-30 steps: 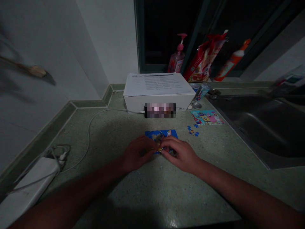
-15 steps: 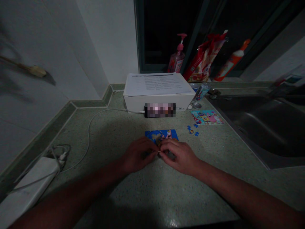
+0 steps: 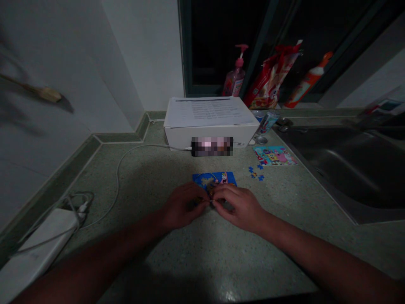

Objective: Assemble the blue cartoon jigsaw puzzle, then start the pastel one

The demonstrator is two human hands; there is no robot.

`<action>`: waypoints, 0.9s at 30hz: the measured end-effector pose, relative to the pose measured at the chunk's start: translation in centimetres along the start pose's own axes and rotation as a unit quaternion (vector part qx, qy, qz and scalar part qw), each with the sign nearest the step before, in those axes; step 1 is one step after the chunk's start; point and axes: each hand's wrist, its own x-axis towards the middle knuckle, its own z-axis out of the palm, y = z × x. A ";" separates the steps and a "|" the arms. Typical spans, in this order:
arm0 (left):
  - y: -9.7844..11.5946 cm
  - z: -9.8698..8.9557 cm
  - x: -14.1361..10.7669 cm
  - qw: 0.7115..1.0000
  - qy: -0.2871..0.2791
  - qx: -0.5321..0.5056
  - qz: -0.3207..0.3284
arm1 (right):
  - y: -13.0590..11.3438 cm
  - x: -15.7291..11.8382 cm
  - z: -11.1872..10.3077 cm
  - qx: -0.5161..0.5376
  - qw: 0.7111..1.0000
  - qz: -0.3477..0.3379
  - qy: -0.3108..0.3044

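Note:
Both hands meet at the near edge of a blue jigsaw puzzle on the counter. A gap in its left part shows a pale backing. My left hand is closed, thumb and forefinger pinching one end of a small thin puzzle piece. From the other side, my right hand pinches the same piece, seen edge-on. The fingers hide the puzzle's lower part. Several loose blue puzzle pieces lie to the right of the puzzle, with a colourful cartoon picture card behind them.
A white box with a printed sheet on top stands at the back, a phone leaning against it. Its white cable runs left to a power strip. The metal sink is at right. Bottles and a red bag line the windowsill.
Almost nothing differs. Both hands keep their place, and the pinched piece shows slightly more plainly as a thin light edge between the fingertips.

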 end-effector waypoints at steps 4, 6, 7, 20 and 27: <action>0.0 -0.1 0.0 1.000 -0.005 -0.005 -0.003 | 0.0 0.0 -0.2 -0.026 0.999 -0.023 0.003; 0.0 -0.1 0.0 1.000 -0.006 -0.011 -0.011 | 0.0 0.1 -0.3 -0.044 0.998 -0.037 0.002; 0.0 -0.1 0.0 1.000 -0.007 -0.013 -0.017 | 0.0 0.1 -0.3 -0.050 0.998 -0.043 0.001; -0.2 -0.2 0.1 1.000 -0.002 0.001 -0.009 | 0.5 -0.3 -0.1 -0.009 1.000 -0.015 0.005; -0.7 -0.2 0.2 0.999 0.003 0.049 0.023 | 0.6 -0.1 -0.1 -0.013 1.000 0.011 -0.014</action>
